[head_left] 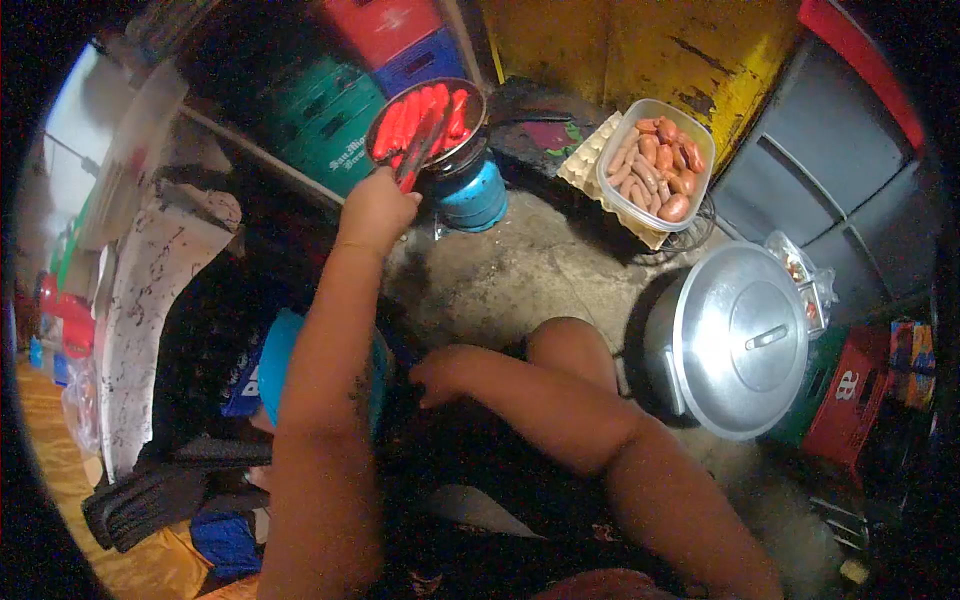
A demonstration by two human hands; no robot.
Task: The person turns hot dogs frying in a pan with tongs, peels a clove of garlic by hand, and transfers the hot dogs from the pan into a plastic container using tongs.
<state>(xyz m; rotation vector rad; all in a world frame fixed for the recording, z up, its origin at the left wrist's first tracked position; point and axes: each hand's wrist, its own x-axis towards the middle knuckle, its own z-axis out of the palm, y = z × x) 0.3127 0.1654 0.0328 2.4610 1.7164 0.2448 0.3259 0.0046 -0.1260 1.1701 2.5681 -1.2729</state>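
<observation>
My left hand (378,212) is closed on red-handled tongs (410,172), which reach into a round pan (377,128). Bright red sausages (410,115) lie side by side in this pan. Under it stands a small burner on a blue gas canister (474,200). My right hand (438,376) is low in front of me, beside my knee (570,350) and near a blue basin (283,350); its fingers are mostly lost in shadow. Right of the pan, a clear plastic tub (618,205) full of brown and reddish sausages rests on an egg tray (583,165).
A large lidded metal pot (740,340) stands at the right, with a plastic bag (810,275) behind it. Green (325,125), red (385,35) and blue (420,62) crates are behind the burner. More crates (845,395) stand at the far right.
</observation>
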